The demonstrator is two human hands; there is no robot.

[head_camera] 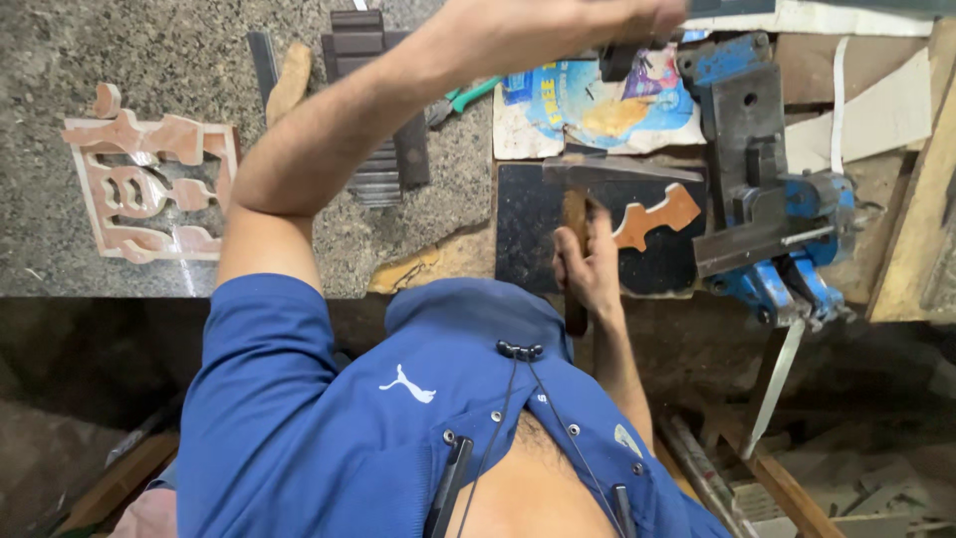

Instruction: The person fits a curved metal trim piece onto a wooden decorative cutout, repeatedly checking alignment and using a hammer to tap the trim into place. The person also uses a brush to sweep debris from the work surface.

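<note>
My right hand (pixel 590 261) grips the wooden handle of a hammer (pixel 609 169), whose steel head lies over a black slab (pixel 528 234). A copper-coloured cut-out piece (pixel 659 214) rests on that slab just right of the hammer. My left arm reaches across to the top of the view. There my left hand (pixel 637 15) is closed around a small dark object (pixel 617 60) that is mostly hidden. Both hands are near the blue bench vise (pixel 782 234).
A copper-coloured ornate cut-out panel (pixel 149 184) lies on the granite bench top (pixel 149 50) at left. Stacked dark metal bars (pixel 383 110), green-handled pliers (pixel 466 97) and a colourful packet (pixel 597 105) lie behind. Wooden planks (pixel 911 229) lean at right; scrap lies on the floor below.
</note>
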